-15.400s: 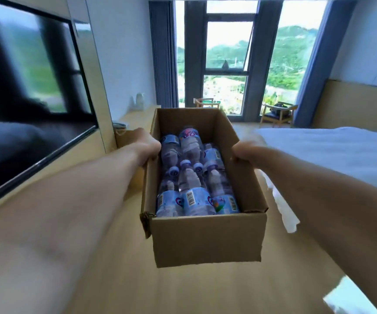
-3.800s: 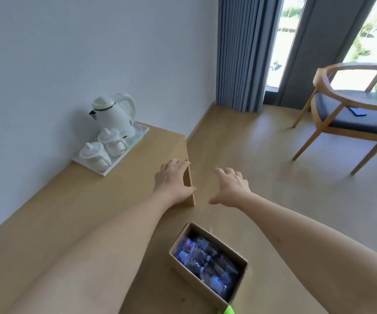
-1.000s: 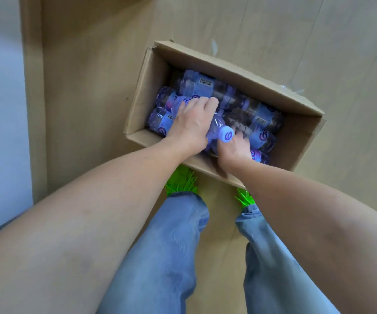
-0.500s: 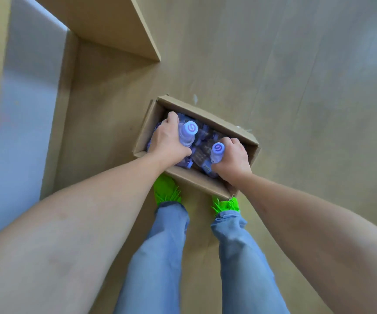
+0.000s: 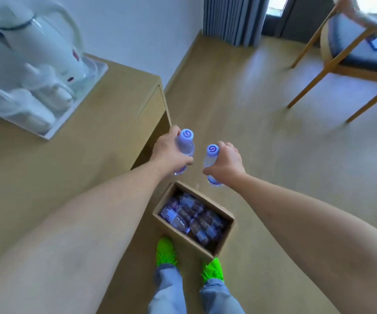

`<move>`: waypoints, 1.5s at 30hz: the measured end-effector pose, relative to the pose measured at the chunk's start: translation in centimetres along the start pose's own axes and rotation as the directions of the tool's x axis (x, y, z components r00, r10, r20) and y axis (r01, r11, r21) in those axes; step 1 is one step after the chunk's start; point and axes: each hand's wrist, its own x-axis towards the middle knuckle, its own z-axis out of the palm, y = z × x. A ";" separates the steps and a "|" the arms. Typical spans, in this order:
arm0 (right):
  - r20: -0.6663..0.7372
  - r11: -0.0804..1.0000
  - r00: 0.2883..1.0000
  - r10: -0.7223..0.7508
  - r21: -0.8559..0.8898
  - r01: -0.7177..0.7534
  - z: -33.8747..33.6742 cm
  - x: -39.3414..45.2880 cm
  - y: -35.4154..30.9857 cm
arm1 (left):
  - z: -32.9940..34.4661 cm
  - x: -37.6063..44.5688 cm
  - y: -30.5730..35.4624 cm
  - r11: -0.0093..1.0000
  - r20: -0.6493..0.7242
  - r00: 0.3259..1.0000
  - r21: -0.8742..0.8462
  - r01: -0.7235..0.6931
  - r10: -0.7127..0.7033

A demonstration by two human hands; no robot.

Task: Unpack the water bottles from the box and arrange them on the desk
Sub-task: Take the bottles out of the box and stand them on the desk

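Note:
An open cardboard box [image 5: 224, 240] stands on the floor just ahead of my feet, with several clear water bottles [image 5: 176, 219] lying inside. My left hand [image 5: 168, 155] grips one upright bottle [image 5: 185, 143] with a purple cap, held in the air beside the desk's end. My right hand [image 5: 227, 164] grips a second upright bottle [image 5: 211, 157], also above the box. The wooden desk [image 5: 74, 143] lies to the left.
A white tray [image 5: 69, 112] with a white kettle [image 5: 38, 39] and lidded cups sits at the desk's far end by the wall. A wooden chair [image 5: 355, 62] with a dark cushion stands at the upper right. Grey curtains [image 5: 230, 19] hang at the back.
Both hands have lifted a bottle each out of the box and risen well above it. My view has tilted up from the box to the desk and room.

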 end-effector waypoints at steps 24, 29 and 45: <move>-0.024 0.765 0.767 -0.641 0.061 0.641 -7.1 -13.8 -39.5 | -37.3 -22.3 -3.5 0.996 -0.674 0.734 -0.086 0.041 -0.088; 0.062 0.688 0.686 -0.725 0.048 0.724 -0.5 -17.3 -45.3 | -41.0 -27.1 -10.6 0.987 -0.687 0.709 -0.098 0.126 -0.158; 0.340 0.531 0.532 -0.775 -0.106 0.841 14.4 -18.1 -55.1 | -43.6 -28.6 -26.0 0.929 -0.735 0.575 -0.221 0.297 -0.359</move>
